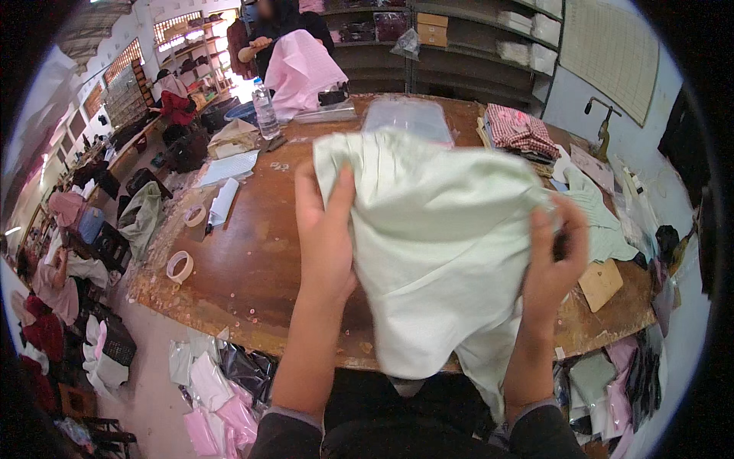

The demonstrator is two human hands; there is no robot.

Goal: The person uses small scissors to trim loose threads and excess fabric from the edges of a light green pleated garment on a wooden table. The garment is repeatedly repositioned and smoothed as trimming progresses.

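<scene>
A pale green garment (436,268) hangs between my two hands, lifted over the near part of a worn wooden table (252,268). Pleats or gathers run along its upper left edge. My left hand (325,222) pinches that corner, thumb in front and fingers behind the cloth. On the other side my right hand (554,245) grips the upper right edge, its fingertips slightly blurred. The lower end of the cloth droops toward my lap past the table's front edge. Which part of the garment each hand holds is not clear.
Tape rolls (180,267), a water bottle (265,109) and papers (229,168) lie left. Folded checked cloth (521,131) and more pale green cloth (596,218) are right. Across the table a person handles pink cloth (302,73). Bagged garments (218,398) sit below the front edge.
</scene>
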